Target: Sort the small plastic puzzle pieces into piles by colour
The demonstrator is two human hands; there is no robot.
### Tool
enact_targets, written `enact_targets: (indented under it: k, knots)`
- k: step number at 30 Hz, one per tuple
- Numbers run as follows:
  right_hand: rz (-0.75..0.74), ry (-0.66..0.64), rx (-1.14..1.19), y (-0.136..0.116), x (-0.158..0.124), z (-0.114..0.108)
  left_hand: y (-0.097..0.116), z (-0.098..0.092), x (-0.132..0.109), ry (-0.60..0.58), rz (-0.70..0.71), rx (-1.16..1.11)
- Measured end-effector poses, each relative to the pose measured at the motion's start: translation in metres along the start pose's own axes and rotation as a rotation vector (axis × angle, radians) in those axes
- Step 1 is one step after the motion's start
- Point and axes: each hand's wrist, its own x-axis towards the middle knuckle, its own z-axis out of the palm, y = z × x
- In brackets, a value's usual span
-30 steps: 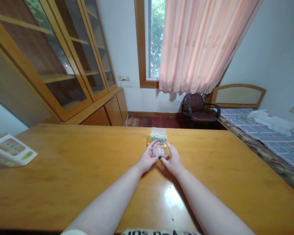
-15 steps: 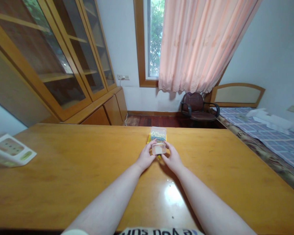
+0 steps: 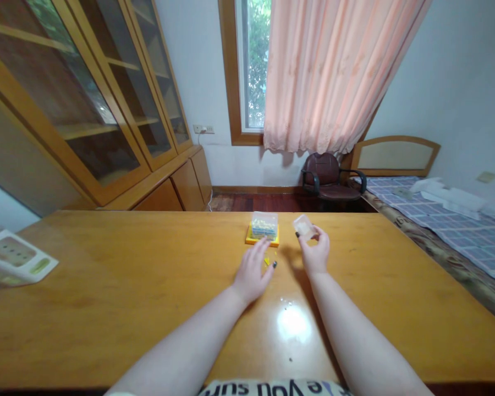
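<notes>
Left hand (image 3: 251, 273): fingers apart; tips beside the yellow tray (image 3: 250, 242), contact unclear;
Right hand (image 3: 315, 254): clamped on a small clear box (image 3: 302, 225), tilted, at the tray's 3 o'clock;
Clear container (image 3: 264, 219): on the tray, at the left hand's 1 o'clock;
Yellow pieces (image 3: 267, 261): on the surface (image 3: 157, 286), at its 2 o'clock;

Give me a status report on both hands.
Right hand holding small clear container. Left hand open beside yellow bits on table. Yellow tray beyond it, contact unclear.
</notes>
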Motion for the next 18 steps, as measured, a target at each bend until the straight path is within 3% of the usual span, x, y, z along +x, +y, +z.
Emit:
enact_targets:
  k: [1,3,5,6,8,12,15,18]
  knots:
    - [0.097,0.034,-0.056,0.009,0.005,0.000,0.012,0.001,-0.006,-0.226,0.130,0.013]
    - [0.245,-0.025,-0.184,0.024,0.014,0.002,0.032,0.008,-0.020,-0.626,0.335,0.023]
    - [0.322,-0.136,-0.314,0.032,0.017,0.004,0.043,0.019,-0.032,-0.835,0.355,0.068]
    - [0.331,-0.184,-0.371,0.034,0.017,0.005,0.044,0.025,-0.035,-0.880,0.323,0.104]
    - [0.306,-0.249,-0.467,0.034,0.015,0.008,0.036,0.034,-0.035,-0.864,0.243,0.164]
    - [0.217,-0.285,-0.551,0.037,0.009,0.014,0.000,0.039,-0.017,-0.681,0.002,0.238]
    - [0.175,-0.207,-0.525,0.039,0.007,0.017,-0.025,0.036,-0.005,-0.512,-0.177,0.236]
    - [0.064,-0.116,-0.393,0.033,0.004,0.018,-0.039,0.036,-0.001,-0.415,-0.201,0.160]
